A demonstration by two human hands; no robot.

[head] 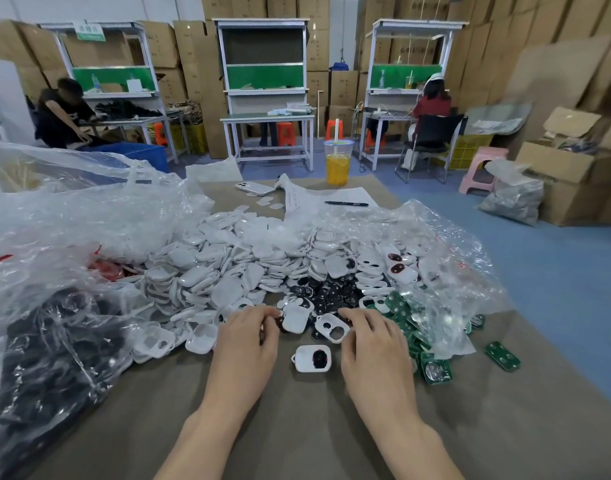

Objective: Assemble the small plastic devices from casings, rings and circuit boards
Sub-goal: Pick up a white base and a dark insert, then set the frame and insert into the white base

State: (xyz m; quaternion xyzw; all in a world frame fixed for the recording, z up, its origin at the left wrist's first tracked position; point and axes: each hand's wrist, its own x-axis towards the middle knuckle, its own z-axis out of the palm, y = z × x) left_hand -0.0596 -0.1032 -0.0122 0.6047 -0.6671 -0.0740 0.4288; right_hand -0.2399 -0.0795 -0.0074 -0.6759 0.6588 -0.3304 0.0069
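Left hand [248, 337] is palm down on the near middle of the table [297, 431], forearm coming in from the near edge. Fingers are curled, with the tips at a small dark piece beside a plain white casing [294, 318]. Can't tell if the grip is pinching it or just touching.

Right hand [373, 344] is palm down too, fingers bent, tips at the right edge of a two-hole casing [331, 328]. Thumb is tucked below, and whether that grip is pressed onto the casing is unclear.

Between the two hands, nearer than both casings, a fitted casing [312, 358] lies flat with a black ring in it. Neither hand touches it.

Just beyond the fingertips is a heap of black rings [328, 292]. A big pile of white casings [228, 265] spreads far and left. Green circuit boards [411, 327] are stacked against the right hand's outer side, partly under a clear plastic bag [435, 271]. One stray board [502, 355] lies apart to the right.

A bag of dark parts [48, 341] crowds the near left. At the far end of the table are a paper sheet [318, 199] with a pen [345, 203] on it, a phone [254, 188] and a cup of orange drink [337, 162].
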